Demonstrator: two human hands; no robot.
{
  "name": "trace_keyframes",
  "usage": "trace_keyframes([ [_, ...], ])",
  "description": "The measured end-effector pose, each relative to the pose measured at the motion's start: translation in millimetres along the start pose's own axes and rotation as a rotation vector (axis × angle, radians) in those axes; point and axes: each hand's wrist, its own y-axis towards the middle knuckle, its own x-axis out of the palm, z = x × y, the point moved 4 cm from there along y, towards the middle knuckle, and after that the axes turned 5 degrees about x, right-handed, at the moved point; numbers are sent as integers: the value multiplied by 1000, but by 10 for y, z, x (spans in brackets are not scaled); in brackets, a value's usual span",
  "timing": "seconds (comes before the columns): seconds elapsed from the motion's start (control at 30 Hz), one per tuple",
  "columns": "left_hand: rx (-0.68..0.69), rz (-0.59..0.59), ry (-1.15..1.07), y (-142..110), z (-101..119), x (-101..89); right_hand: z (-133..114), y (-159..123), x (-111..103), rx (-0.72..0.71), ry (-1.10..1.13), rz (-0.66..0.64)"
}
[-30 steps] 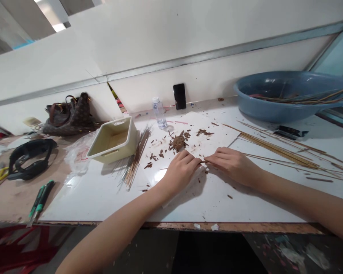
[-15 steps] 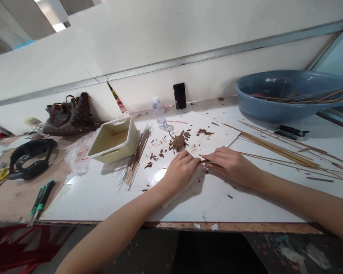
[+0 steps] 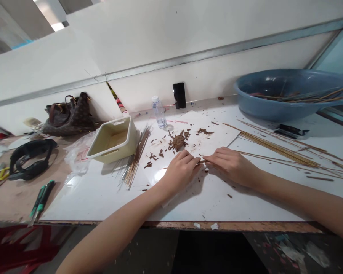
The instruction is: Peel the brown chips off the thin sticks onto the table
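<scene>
Head cam: L hand point(image 3: 180, 171), R hand point(image 3: 231, 165) both pinching thin wood stick point(image 3: 201, 161); water bottle point(image 3: 159, 113) label unreadable.

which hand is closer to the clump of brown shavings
Left. The left hand is directly in front of the clump of brown shavings, close to it, while the right hand is farther away, in front of it and off to its right.

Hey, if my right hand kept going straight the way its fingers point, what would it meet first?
Probably the thin wooden stick between your hands, at the fingertips of your right hand, then your left hand just behind it; depth is hard to judge.
</scene>
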Motion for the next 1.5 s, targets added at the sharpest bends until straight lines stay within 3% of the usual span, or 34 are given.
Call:
trace_keyframes([
  [0.97, -18, -11, -4, -10, -17, -1, 24, 31, 58, 18, 36, 35],
  [1.3, 29, -34, 51, -21, -24, 5, -4, 34, -22, 47, 68, 42],
  [1.5, 34, 13, 16, -14, -8, -60, 6, 18, -21, 52, 73, 41],
])
